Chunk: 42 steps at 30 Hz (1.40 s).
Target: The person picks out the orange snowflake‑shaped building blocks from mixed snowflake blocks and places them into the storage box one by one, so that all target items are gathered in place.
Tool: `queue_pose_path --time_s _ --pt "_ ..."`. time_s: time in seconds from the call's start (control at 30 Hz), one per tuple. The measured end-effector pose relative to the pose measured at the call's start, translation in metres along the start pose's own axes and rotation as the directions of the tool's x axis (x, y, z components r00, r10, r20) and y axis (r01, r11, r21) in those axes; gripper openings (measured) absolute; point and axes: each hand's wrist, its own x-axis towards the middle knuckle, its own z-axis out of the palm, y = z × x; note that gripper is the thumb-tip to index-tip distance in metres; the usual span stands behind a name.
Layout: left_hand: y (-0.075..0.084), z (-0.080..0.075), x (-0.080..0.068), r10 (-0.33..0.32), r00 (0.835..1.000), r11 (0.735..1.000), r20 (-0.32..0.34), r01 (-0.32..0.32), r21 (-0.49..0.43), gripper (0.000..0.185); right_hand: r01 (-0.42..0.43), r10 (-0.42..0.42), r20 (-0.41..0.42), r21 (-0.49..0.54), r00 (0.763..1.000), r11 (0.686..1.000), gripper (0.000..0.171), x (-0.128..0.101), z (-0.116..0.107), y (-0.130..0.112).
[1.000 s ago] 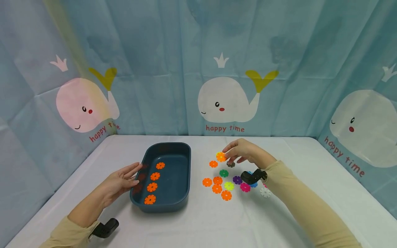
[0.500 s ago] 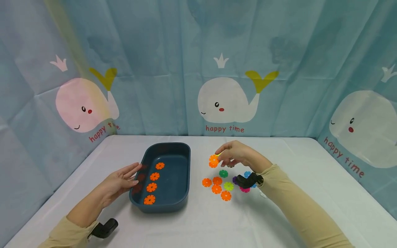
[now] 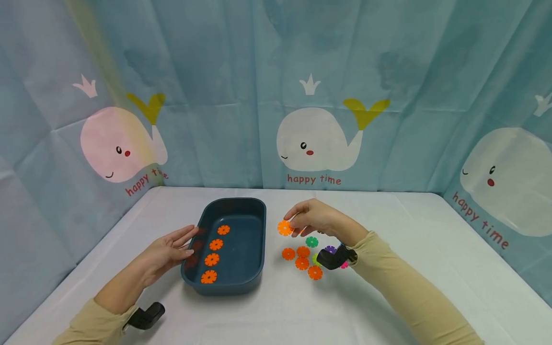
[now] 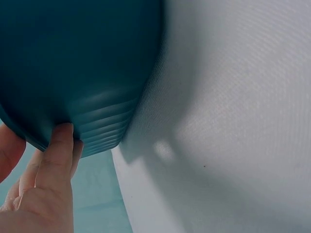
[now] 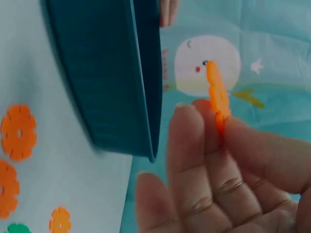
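Note:
My right hand (image 3: 316, 219) pinches an orange flower-shaped plastic disc (image 3: 284, 228) between thumb and fingers, above the table right of the blue basin (image 3: 264, 239). In the right wrist view the held disc (image 5: 218, 94) stands on edge, with the other fingers loosely bent. Straight fingers of my left hand (image 3: 166, 254) touch the basin's left side; in the left wrist view the fingertips (image 4: 62, 131) rest against the outer wall and the thumb lies near the rim. Inside the basin several orange discs (image 3: 212, 259) form a row along the left.
Right of the basin lie loose discs: several orange ones (image 3: 302, 263), a green one (image 3: 312, 242), a purple one (image 3: 330, 249) and others partly hidden by my right wrist. A white cloth (image 3: 276, 316) covers the table. A blue whale-print curtain (image 3: 215, 120) hangs behind.
My right hand has moved left toward the basin with the orange disc in its fingers, passing over another orange disc. The left hand and basin have stayed in place.

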Motion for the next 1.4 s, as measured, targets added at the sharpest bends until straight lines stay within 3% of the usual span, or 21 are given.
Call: queue_pose_path --time_s 0.43,0.7,0.9,1.13,1.4 --pt "-0.001 -0.001 0.001 0.007 1.0 1.0 0.0 -0.007 -0.028 0.076 0.085 -0.089 0.068 0.059 0.994 0.995 0.018 0.019 0.038 -0.009" --pt "0.002 -0.001 -0.001 0.006 1.0 1.0 -0.003 -0.006 0.002 0.076 0.133 -0.14 0.099 0.073 0.985 0.988 0.016 0.028 0.057 -0.012" --pt "-0.001 0.0 0.0 0.01 1.0 1.0 -0.019 -0.01 -0.001 0.075 0.196 -0.199 0.225 0.036 0.954 0.98 0.018 0.037 0.072 -0.014" --pt "-0.003 0.002 0.0 -0.01 1.0 1.0 -0.025 0.01 -0.015 0.076 0.196 -0.147 0.386 -0.091 0.911 0.976 0.025 0.06 0.087 -0.016" --pt "0.0 0.001 0.0 0.022 1.0 1.0 0.001 -0.022 0.013 0.074 0.269 -0.069 0.522 -0.318 0.85 0.909 0.027 0.083 0.098 -0.023"
